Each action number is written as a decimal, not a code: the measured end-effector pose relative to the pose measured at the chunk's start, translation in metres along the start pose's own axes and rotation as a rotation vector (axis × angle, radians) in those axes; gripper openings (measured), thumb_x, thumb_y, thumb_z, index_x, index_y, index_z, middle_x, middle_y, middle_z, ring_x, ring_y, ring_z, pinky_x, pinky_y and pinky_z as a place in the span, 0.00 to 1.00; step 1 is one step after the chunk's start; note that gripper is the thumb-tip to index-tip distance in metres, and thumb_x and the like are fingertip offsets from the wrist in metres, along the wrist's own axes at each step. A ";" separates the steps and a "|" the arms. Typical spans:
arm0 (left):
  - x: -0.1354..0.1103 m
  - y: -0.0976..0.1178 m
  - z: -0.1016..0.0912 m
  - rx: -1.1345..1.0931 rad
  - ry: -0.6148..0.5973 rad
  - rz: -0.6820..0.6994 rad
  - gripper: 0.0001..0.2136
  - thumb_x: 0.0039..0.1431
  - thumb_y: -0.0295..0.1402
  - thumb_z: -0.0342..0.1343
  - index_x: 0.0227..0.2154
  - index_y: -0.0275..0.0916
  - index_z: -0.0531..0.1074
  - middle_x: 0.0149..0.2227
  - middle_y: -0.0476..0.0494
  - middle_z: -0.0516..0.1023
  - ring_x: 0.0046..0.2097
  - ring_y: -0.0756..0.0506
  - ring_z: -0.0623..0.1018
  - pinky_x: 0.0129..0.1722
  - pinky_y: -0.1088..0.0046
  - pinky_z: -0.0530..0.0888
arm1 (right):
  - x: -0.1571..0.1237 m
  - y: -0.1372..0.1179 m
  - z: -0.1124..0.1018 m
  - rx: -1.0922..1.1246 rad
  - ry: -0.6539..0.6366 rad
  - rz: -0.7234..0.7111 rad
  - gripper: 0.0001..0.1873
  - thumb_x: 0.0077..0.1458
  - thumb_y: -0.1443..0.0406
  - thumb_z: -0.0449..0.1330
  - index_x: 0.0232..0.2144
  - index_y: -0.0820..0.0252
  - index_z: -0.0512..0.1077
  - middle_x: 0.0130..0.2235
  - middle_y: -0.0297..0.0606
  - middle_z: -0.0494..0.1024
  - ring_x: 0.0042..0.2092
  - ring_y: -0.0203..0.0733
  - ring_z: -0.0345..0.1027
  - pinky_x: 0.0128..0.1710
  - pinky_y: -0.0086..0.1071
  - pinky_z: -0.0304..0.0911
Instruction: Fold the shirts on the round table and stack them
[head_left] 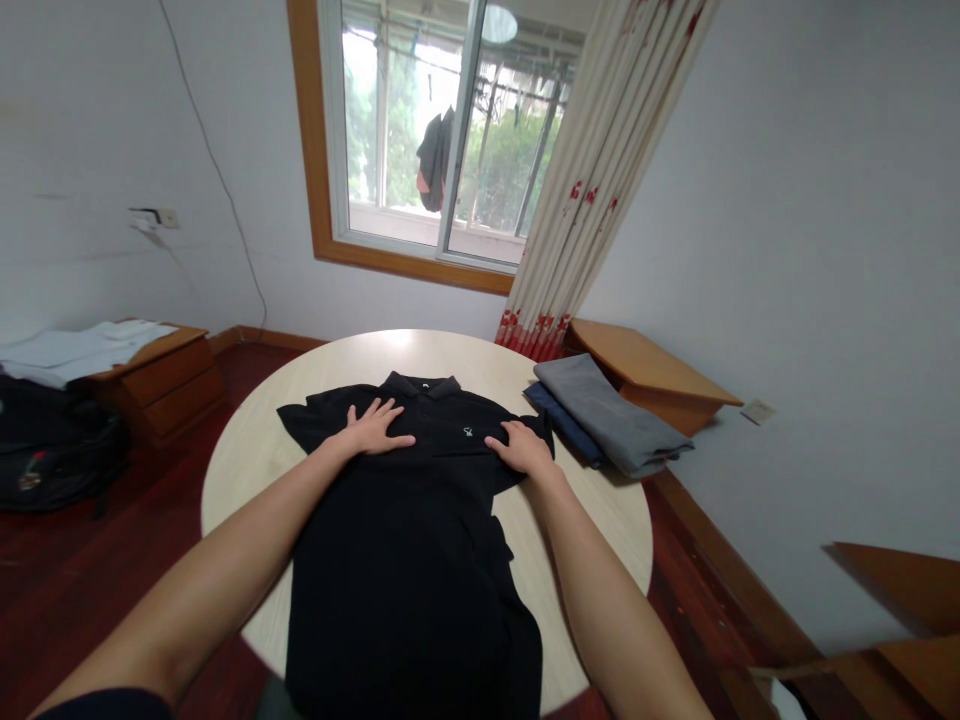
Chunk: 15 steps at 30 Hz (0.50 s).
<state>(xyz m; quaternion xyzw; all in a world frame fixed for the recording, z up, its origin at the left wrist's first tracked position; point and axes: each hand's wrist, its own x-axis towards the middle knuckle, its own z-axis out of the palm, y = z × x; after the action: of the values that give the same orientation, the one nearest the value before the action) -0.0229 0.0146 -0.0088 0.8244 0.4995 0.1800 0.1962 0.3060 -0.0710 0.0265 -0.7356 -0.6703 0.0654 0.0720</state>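
A black polo shirt (405,560) lies spread face up on a round pale table (247,470), its collar toward the window and its hem toward me. My left hand (375,428) rests flat on the chest near the left sleeve, fingers spread. On the other side, my right hand (523,448) presses on the shirt by the right sleeve, fingers stretched out, beside a small light logo. Creases run along the shirt's right edge, where the cloth is uneven.
Folded grey trousers (611,410) lie over a folded navy garment (566,425) at the table's right edge. Behind them stands a wooden cabinet (649,360). At left are a drawer unit (169,385) with papers and a black backpack (60,440). A curtain (577,200) hangs by the window.
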 end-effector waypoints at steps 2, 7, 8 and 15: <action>-0.001 -0.009 -0.011 0.011 0.010 -0.064 0.38 0.53 0.60 0.55 0.64 0.47 0.64 0.71 0.35 0.54 0.71 0.25 0.45 0.64 0.37 0.46 | -0.005 -0.002 -0.010 -0.053 -0.037 0.046 0.35 0.64 0.46 0.51 0.60 0.66 0.68 0.62 0.57 0.67 0.61 0.59 0.64 0.57 0.45 0.61; -0.003 -0.031 -0.039 0.235 -0.063 -0.382 0.37 0.61 0.59 0.44 0.68 0.45 0.57 0.73 0.37 0.44 0.72 0.28 0.45 0.63 0.33 0.45 | -0.016 -0.009 -0.031 -0.114 -0.100 0.185 0.34 0.63 0.43 0.48 0.48 0.65 0.77 0.52 0.57 0.77 0.53 0.59 0.72 0.49 0.44 0.66; -0.003 -0.033 -0.041 0.271 -0.084 -0.415 0.36 0.62 0.58 0.43 0.69 0.45 0.56 0.73 0.39 0.43 0.72 0.29 0.45 0.64 0.34 0.47 | -0.017 -0.008 -0.033 -0.108 -0.084 0.202 0.33 0.64 0.44 0.47 0.47 0.64 0.78 0.52 0.56 0.78 0.53 0.59 0.73 0.48 0.43 0.66; -0.002 -0.039 -0.055 0.291 0.088 -0.385 0.28 0.65 0.50 0.42 0.62 0.42 0.68 0.67 0.36 0.63 0.66 0.29 0.63 0.63 0.39 0.57 | -0.001 0.014 -0.021 -0.032 0.157 0.264 0.19 0.65 0.57 0.51 0.47 0.56 0.79 0.49 0.47 0.81 0.51 0.52 0.75 0.46 0.37 0.66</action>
<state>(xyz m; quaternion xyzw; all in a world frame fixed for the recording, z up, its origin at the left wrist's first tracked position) -0.0803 0.0374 0.0181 0.7249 0.6762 0.1013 0.0840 0.3235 -0.0739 0.0447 -0.8212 -0.5613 0.0058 0.1032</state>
